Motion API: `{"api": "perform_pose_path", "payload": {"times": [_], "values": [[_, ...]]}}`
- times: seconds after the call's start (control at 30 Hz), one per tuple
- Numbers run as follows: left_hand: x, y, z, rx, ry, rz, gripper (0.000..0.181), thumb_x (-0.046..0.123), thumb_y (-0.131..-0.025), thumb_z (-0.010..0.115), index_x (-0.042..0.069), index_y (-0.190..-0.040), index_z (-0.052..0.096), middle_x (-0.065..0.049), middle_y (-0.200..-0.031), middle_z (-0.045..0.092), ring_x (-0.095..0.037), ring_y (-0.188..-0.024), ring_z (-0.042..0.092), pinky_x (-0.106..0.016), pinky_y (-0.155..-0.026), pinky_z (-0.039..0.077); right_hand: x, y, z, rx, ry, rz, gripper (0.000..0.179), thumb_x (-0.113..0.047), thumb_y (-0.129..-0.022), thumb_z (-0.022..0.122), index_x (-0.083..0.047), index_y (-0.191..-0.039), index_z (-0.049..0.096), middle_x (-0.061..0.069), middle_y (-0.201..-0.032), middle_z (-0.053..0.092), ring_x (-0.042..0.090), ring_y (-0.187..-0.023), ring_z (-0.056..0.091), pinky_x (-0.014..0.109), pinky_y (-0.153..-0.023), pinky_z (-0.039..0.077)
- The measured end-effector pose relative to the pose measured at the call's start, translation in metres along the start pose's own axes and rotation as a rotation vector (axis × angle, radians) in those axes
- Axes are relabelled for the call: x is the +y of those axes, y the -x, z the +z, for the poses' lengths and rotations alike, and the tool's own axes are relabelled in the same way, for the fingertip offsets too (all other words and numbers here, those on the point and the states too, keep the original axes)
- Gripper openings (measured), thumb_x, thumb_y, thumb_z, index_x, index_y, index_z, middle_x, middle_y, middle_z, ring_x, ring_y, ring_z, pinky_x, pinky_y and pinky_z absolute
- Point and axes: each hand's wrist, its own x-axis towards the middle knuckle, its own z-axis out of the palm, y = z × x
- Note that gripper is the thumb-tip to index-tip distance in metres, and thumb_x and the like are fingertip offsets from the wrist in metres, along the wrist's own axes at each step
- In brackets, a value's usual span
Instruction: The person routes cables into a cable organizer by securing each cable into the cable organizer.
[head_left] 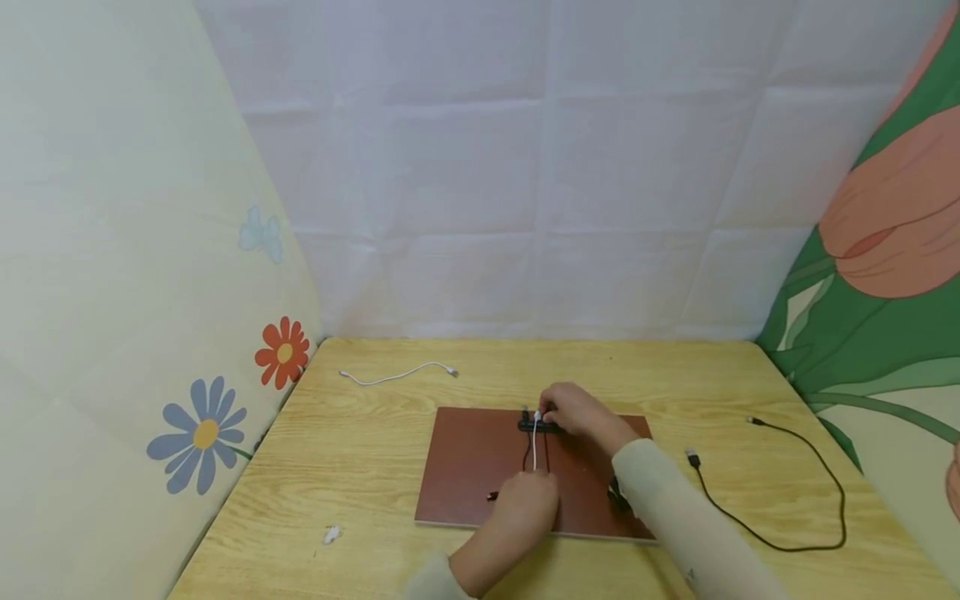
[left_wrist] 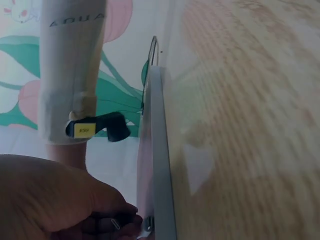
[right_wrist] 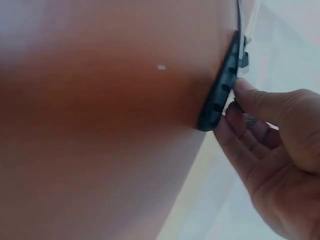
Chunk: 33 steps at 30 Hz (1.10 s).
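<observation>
Right grip (right_wrist: pixel 282 150) against black cable holder (right_wrist: pixel 216 97)

The board (head_left: pixel 465 458) lies in the middle of the near part of the tabletop (head_left: pixel 277 508). The holder (right_wrist: pixel 220 90) sits on the board, toward 12 o'clock. Cords (head_left: pixel 535 450) run from it toward 6 o'clock, to the left hand (head_left: pixel 525 504), which is over the board. A plug (head_left: pixel 492 496) sticks out at that hand's 9 o'clock. The right hand (head_left: pixel 576 410) is at the holder's 1 o'clock, right beside it. From the board, a short cord (head_left: pixel 397 375) lies at 10 o'clock, a scrap (head_left: pixel 332 535) at 8, and a long cord (head_left: pixel 842 500) at 3.
</observation>
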Motion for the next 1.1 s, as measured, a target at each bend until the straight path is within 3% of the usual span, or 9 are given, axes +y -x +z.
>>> {"api": "perform_pose_path", "payload": {"times": [0.2,0.3,0.57,0.83,1.1], "values": [[0.009,0.002,0.004,0.065,-0.106,0.029,0.011,0.019,-0.090,0.064,0.018,-0.082,0.070,0.003,-0.077,0.064,-0.010,-0.068,0.063,-0.027,-0.053,0.052,0.000,-0.010,-0.006,-0.101,0.027,0.085,0.014,-0.006,-0.093,0.072,-0.013,-0.082,0.066,-0.002,-0.082,0.062,0.016,-0.077,0.055,0.036,-0.072,0.048],[0.012,0.003,0.005,0.084,-0.142,0.039,0.013,0.021,-0.091,0.063,0.019,-0.081,0.070,0.004,-0.076,0.063,-0.008,-0.068,0.062,-0.026,-0.052,0.052,-0.001,-0.015,-0.011,-0.141,0.055,0.089,0.015,-0.006,-0.090,0.074,-0.013,-0.079,0.066,-0.002,-0.081,0.062,0.016,-0.077,0.055,0.035,-0.073,0.049],[0.016,0.006,0.005,0.086,-0.289,0.097,0.013,0.029,-0.090,0.066,0.022,-0.079,0.069,0.006,-0.075,0.061,-0.006,-0.067,0.057,-0.020,-0.052,0.047,-0.002,-0.026,-0.020,-0.233,0.056,0.181,0.012,-0.015,-0.087,0.080,-0.015,-0.078,0.072,-0.004,-0.080,0.065,0.014,-0.075,0.058,0.030,-0.071,0.051],[0.022,0.007,0.004,0.089,-0.365,0.103,0.018,0.030,-0.093,0.063,0.023,-0.077,0.068,0.007,-0.072,0.058,-0.005,-0.066,0.053,-0.021,-0.050,0.045,0.000,-0.030,-0.022,-0.281,-0.122,0.316,0.008,-0.011,-0.091,0.076,-0.010,-0.083,0.074,0.001,-0.078,0.066,0.014,-0.069,0.058,0.031,-0.065,0.051],[0.023,0.008,0.003,0.084,-0.387,0.117,0.017,0.031,-0.092,0.064,0.023,-0.078,0.069,0.006,-0.071,0.057,-0.006,-0.065,0.052,-0.020,-0.052,0.045,0.011,-0.028,-0.018,-0.267,-0.218,0.340,0.007,-0.013,-0.090,0.078,-0.009,-0.094,0.073,0.003,-0.092,0.068,0.017,-0.079,0.065,0.034,-0.073,0.056]]}}
